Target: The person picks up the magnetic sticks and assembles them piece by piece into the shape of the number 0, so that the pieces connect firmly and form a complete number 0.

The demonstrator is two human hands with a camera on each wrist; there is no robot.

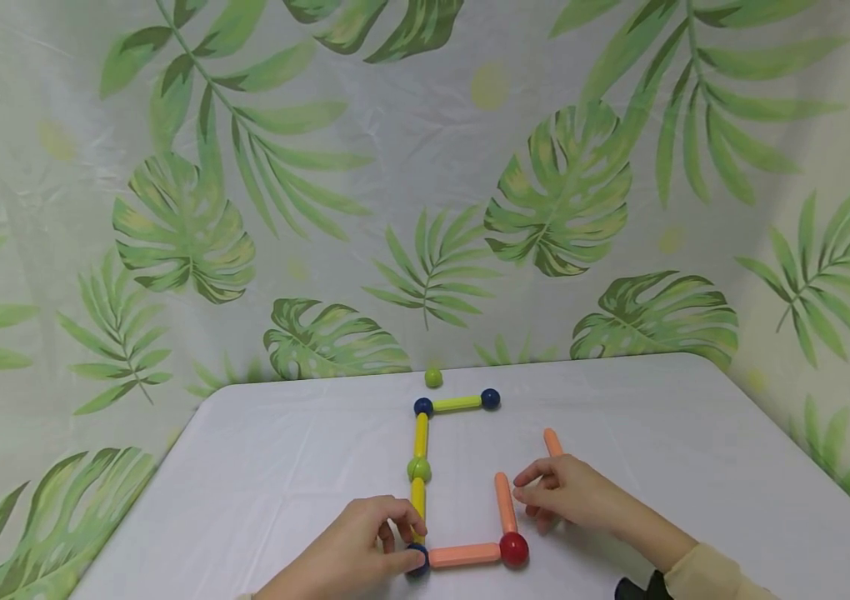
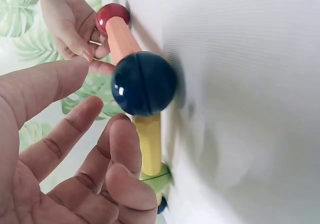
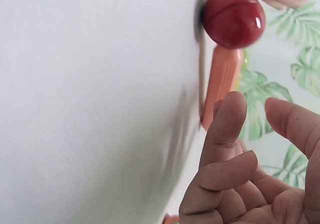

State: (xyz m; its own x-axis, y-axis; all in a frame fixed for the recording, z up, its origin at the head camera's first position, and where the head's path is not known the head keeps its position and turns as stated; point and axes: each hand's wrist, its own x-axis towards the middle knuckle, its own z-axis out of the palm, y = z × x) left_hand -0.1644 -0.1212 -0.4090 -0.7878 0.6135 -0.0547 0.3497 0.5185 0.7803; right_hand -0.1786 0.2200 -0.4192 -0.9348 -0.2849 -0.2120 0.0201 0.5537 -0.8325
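Observation:
A flat frame of rods and balls lies on the white table [image 1: 695, 433]. My left hand [image 1: 402, 537] sits at its near-left corner, fingers loosely curled beside the dark blue ball [image 1: 417, 560] [image 2: 145, 83]. One fingertip touches the yellow rod [image 1: 417, 500] [image 2: 148, 144]; the thumb stands off the ball. An orange rod [image 1: 464, 555] [image 2: 120, 36] joins that ball to a red ball [image 1: 513, 549] [image 3: 233, 17]. A second orange rod [image 1: 504, 502] [image 3: 222, 78] runs back from the red ball. My right hand [image 1: 526, 492] [image 3: 255, 108] hovers just right of it, relaxed and holding nothing.
Farther back the frame goes on through a green ball [image 1: 418, 469], another yellow rod [image 1: 421, 435], a blue ball [image 1: 422, 407], a yellow-green rod [image 1: 457, 404] and a blue ball [image 1: 490, 399]. A loose green ball [image 1: 433, 377] and loose orange rod [image 1: 552, 442] lie nearby. A leaf-print curtain backs the table.

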